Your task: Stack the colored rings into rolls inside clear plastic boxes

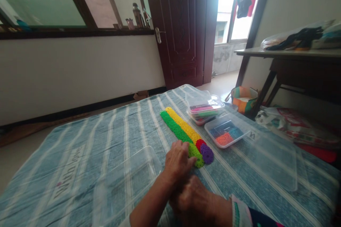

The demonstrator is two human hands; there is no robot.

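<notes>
Two side-by-side rows of overlapping notched plastic discs lie on the striped cloth. One row (174, 127) runs from green to lime green at the near end. Yellow discs (183, 124) make up most of the other, with red discs (200, 144) and purple discs (207, 154) at its near end. My left hand (177, 161) is closed over the lime-green discs (196, 158), fingers curled down on the left side and thumb near the end. Just below it, my right hand (194, 198) is closed in a fist, slightly blurred; whatever its fingers hold is hidden.
A clear lid or box (128, 181) lies to the left. On the right are an open box (227, 133) of blue and orange pieces, stacked clear boxes (205, 108) and another clear lid (277, 163). Beyond stand a dark door (183, 25) and a side table (293, 54).
</notes>
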